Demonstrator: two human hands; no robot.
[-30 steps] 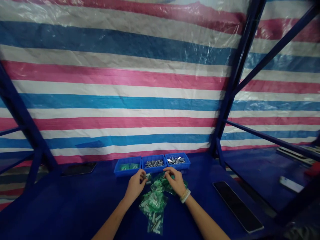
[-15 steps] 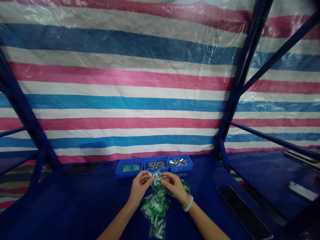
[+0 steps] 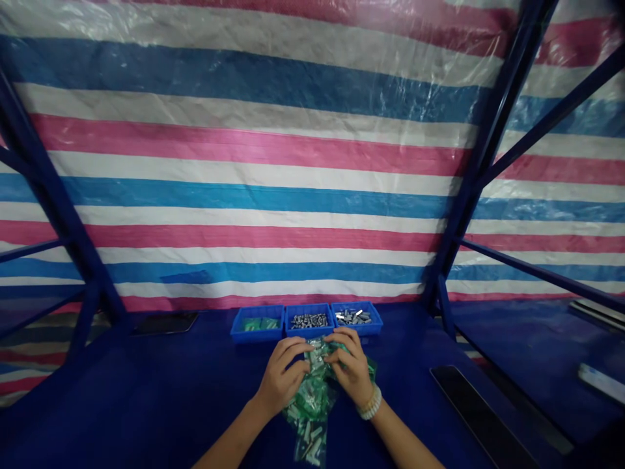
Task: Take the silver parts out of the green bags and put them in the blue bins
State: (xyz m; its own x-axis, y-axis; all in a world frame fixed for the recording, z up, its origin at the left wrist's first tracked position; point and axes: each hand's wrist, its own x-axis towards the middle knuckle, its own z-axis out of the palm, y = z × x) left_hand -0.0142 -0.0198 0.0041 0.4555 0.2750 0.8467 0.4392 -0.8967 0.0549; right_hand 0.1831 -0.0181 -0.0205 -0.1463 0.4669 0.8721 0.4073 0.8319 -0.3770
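A small clear plastic bag of pale and metallic pieces lies between my hands, on top of a pile of similar bags with a green tint. My left hand is at the bag's left edge, fingers and thumb apart, the tips touching or very close to it. On the other side my right hand, with a pale bracelet at the wrist, has its fingers spread over the bag's right edge. A bag with long pale pieces sticks out toward me at the bottom of the pile.
Behind my hands stand three blue bins in a row: one with green bags, one with small metal parts, one with metal pieces. A dark phone lies at right, another dark flat device at back left. Blue frame posts rise at both sides.
My fingers have gone from pinching the small bag to spread apart beside it. The bag now sits lower, against the pile. The view has shifted slightly.
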